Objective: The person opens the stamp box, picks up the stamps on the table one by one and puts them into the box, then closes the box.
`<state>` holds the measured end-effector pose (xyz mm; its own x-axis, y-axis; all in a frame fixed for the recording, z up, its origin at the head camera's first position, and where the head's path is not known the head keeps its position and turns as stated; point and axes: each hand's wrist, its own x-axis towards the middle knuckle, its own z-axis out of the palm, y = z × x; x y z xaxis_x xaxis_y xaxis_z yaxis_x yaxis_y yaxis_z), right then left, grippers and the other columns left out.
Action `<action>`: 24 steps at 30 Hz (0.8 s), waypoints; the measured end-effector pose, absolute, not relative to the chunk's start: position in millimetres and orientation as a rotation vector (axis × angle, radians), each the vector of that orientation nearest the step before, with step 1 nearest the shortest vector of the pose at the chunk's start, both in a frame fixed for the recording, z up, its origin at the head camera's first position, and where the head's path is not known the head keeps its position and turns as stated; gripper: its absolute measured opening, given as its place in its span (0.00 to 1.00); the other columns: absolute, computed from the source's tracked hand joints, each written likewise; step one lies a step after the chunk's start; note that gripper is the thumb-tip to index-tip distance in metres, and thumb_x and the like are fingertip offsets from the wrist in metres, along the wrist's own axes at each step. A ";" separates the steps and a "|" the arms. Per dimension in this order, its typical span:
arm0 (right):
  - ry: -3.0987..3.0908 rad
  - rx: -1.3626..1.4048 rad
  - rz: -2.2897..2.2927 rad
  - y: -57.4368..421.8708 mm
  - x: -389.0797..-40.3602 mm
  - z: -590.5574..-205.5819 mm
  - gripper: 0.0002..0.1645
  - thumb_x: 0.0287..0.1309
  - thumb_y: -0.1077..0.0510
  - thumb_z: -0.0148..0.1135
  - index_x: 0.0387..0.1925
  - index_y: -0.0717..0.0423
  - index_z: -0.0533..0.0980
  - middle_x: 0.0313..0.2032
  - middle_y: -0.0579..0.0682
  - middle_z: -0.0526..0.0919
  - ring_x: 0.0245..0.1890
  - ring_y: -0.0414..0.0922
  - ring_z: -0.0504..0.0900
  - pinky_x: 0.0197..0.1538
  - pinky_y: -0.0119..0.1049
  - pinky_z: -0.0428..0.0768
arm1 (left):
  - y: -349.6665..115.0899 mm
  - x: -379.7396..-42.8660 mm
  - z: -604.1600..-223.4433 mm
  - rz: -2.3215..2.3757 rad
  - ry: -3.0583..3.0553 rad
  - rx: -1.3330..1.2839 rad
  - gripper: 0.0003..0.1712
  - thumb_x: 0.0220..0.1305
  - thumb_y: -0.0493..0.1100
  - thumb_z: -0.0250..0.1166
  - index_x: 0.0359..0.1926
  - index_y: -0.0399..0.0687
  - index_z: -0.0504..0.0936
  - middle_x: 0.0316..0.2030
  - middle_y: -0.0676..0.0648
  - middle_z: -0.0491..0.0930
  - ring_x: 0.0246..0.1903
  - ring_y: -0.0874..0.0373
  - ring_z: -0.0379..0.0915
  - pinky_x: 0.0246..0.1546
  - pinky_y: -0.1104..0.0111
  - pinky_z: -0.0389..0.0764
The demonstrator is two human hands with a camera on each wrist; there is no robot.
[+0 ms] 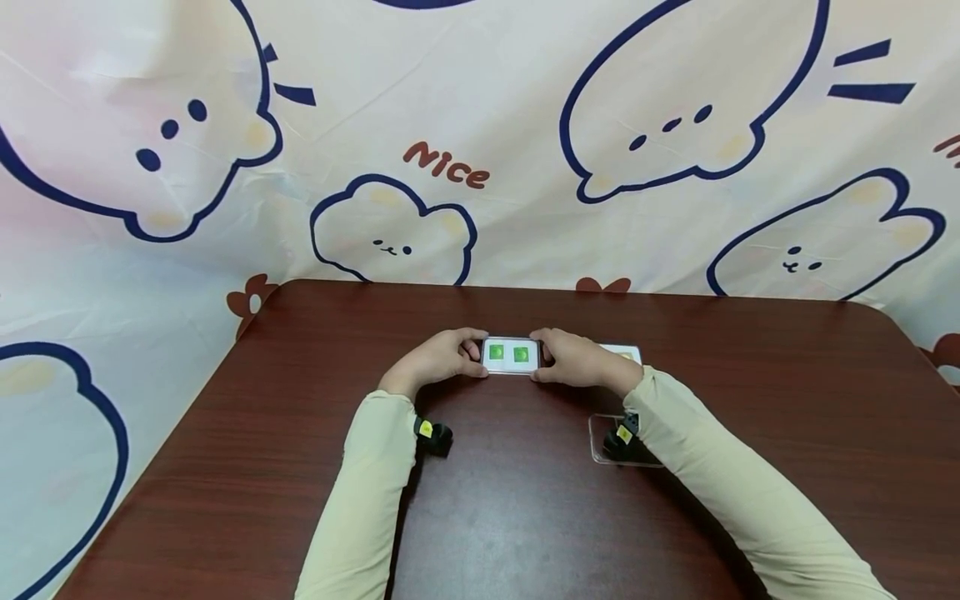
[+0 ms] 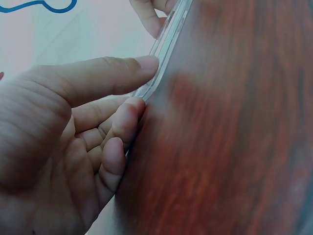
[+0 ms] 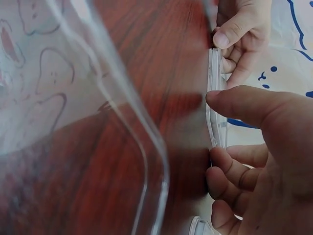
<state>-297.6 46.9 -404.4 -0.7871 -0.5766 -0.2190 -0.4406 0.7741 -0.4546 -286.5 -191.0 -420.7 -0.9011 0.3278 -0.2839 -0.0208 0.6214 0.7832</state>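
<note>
A flat clear plastic case (image 1: 510, 368) with a white inside and two green squares (image 1: 521, 355) lies between the hands, near the far side of the table. My left hand (image 1: 442, 360) pinches its left end, the thumb (image 2: 122, 71) along the near edge and the fingers at the far corner. At the opposite end my right hand (image 1: 581, 360) grips the case, thumb (image 3: 234, 104) on the near edge. In the right wrist view the case (image 3: 215, 112) appears edge-on, low over the tabletop. The palms cover its two ends in part.
Behind the right wrist, a second white case (image 1: 628, 352) with something yellowish shows in part. A clear plastic lid or tray (image 1: 597, 450) lies under the right wrist camera. The dark wooden table (image 1: 262, 467) meets a patterned cloth (image 1: 525, 242) at its back edge.
</note>
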 end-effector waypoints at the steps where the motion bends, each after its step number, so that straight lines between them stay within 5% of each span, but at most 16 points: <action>1: 2.618 -0.774 -0.547 46.9 -297.1 -404.2 0.42 0.58 0.52 0.65 0.68 0.66 0.60 0.36 0.53 0.74 0.35 0.44 0.71 0.39 0.35 0.69 | -191.1 -286.1 -420.4 1.187 2.444 0.243 0.38 0.56 0.38 0.71 0.67 0.46 0.67 0.40 0.46 0.73 0.38 0.57 0.67 0.37 0.72 0.69; 12: 2.663 -0.896 -0.677 78.4 -276.6 -392.9 0.38 0.62 0.52 0.62 0.68 0.65 0.62 0.47 0.58 0.76 0.45 0.48 0.74 0.49 0.43 0.74 | -199.8 -281.4 -412.8 1.181 2.426 0.269 0.40 0.57 0.44 0.70 0.69 0.46 0.65 0.42 0.45 0.75 0.42 0.55 0.69 0.41 0.69 0.70; 24: 2.600 -0.796 -0.751 154.7 -230.3 -387.8 0.43 0.54 0.42 0.68 0.64 0.61 0.66 0.46 0.53 0.76 0.43 0.46 0.74 0.44 0.38 0.74 | -189.2 -275.8 -389.8 1.268 2.432 0.408 0.38 0.61 0.44 0.67 0.70 0.45 0.64 0.40 0.44 0.77 0.35 0.50 0.74 0.35 0.68 0.71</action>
<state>-230.3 154.7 -387.8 -0.7937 -0.5910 -0.1442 -0.4231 0.7067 -0.5671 -275.8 -189.2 -389.8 -0.8909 0.4144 -0.1859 0.0850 0.5541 0.8281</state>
